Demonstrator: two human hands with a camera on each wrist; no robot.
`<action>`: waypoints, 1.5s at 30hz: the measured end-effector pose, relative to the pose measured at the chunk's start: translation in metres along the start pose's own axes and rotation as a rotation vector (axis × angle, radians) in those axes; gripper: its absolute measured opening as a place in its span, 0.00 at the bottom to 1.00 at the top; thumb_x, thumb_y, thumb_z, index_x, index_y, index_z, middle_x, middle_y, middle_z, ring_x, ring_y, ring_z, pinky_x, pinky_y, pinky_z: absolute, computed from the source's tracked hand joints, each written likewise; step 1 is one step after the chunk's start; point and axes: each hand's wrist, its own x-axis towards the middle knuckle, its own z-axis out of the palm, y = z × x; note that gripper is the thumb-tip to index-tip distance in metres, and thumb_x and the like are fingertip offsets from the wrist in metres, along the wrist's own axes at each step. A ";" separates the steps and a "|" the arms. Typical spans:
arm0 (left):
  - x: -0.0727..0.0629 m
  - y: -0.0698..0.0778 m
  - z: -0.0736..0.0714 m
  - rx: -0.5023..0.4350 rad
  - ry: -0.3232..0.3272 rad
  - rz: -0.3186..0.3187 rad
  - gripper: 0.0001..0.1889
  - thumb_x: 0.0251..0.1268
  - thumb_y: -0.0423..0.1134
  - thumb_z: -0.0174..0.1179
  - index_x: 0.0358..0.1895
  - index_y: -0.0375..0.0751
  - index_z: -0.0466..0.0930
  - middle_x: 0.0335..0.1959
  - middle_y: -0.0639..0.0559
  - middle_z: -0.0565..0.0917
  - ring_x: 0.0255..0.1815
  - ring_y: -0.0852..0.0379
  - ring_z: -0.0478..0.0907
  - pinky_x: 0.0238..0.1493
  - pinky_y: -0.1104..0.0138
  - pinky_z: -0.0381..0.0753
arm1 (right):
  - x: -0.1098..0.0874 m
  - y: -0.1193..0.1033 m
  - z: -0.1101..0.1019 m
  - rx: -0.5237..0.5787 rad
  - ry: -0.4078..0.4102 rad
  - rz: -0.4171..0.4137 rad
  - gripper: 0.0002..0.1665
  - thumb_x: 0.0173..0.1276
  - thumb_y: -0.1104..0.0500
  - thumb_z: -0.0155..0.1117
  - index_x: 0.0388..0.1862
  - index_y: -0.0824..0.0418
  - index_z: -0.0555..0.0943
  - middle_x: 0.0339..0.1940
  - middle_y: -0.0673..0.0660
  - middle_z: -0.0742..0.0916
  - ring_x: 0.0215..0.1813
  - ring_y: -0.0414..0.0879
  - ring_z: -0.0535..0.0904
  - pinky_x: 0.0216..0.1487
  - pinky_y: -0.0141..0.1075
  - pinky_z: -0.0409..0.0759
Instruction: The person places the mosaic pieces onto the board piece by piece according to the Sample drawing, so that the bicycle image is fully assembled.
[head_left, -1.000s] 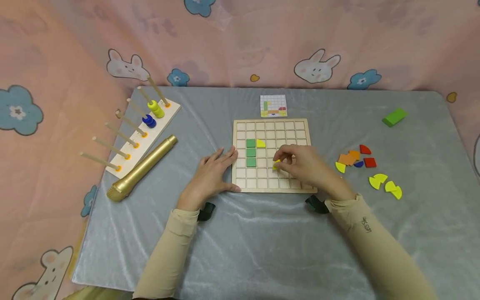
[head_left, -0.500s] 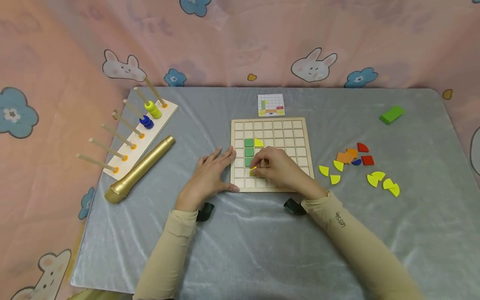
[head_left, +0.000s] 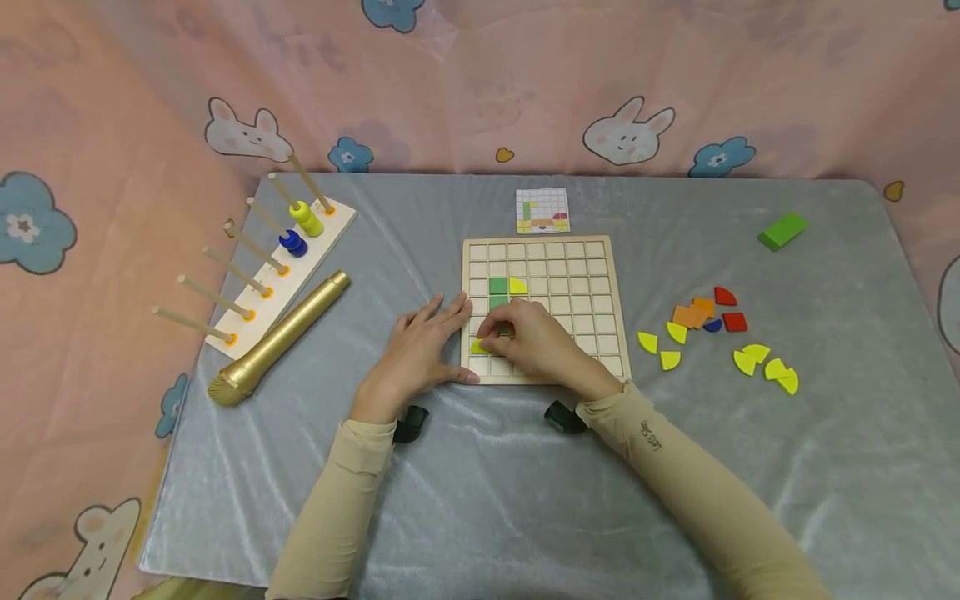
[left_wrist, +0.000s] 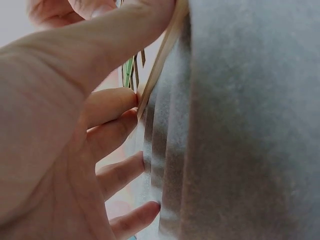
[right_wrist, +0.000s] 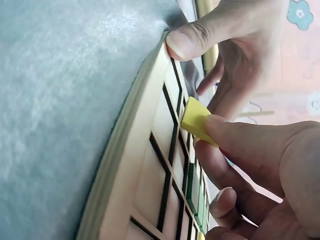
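A square wooden grid board (head_left: 617,333) lies on the table, with green square tiles (head_left: 498,285) in one column and a yellow quarter-circle tile (head_left: 518,286) beside the top one. My right hand (head_left: 536,337) pinches another yellow quarter-circle tile (right_wrist: 196,120) between thumb and index finger, over the left column near the board's front. In the right wrist view this tile stands tilted at the grid. My left hand (head_left: 420,350) has its fingers spread, thumb and fingertips touching the board's left edge; the left wrist view shows its fingers (left_wrist: 120,172) along that edge.
Behind the board lies a printed pattern card (head_left: 543,210). At right are loose yellow tiles (head_left: 671,360), orange tiles (head_left: 688,316), red tiles (head_left: 736,322), a blue piece (head_left: 712,325) and a green block (head_left: 783,231). A peg rack (head_left: 288,279) and gold microphone (head_left: 281,337) sit at left.
My right hand has moved left across the board with the yellow tile, from the middle to the left column. The left hand has stayed at the board's edge.
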 end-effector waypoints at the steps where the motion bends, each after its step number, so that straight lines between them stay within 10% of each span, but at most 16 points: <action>1: 0.000 0.000 0.000 0.001 0.001 0.002 0.58 0.52 0.56 0.81 0.86 0.48 0.58 0.88 0.53 0.56 0.90 0.42 0.48 0.81 0.41 0.56 | 0.000 0.000 0.001 -0.004 -0.001 -0.004 0.02 0.69 0.61 0.76 0.38 0.59 0.92 0.35 0.51 0.90 0.38 0.45 0.77 0.44 0.39 0.74; 21: -0.001 0.000 -0.001 -0.007 0.002 0.009 0.58 0.52 0.56 0.81 0.86 0.48 0.58 0.88 0.53 0.55 0.90 0.43 0.47 0.82 0.41 0.54 | 0.001 0.003 0.003 -0.072 0.030 -0.002 0.07 0.69 0.63 0.75 0.45 0.58 0.93 0.44 0.53 0.91 0.50 0.50 0.80 0.53 0.44 0.80; 45: -0.001 -0.001 0.002 -0.032 -0.003 -0.004 0.59 0.52 0.54 0.81 0.86 0.49 0.56 0.88 0.54 0.53 0.91 0.44 0.45 0.83 0.40 0.52 | -0.065 0.059 -0.069 -0.087 0.154 0.155 0.07 0.74 0.64 0.70 0.48 0.63 0.90 0.44 0.60 0.88 0.44 0.53 0.76 0.45 0.43 0.73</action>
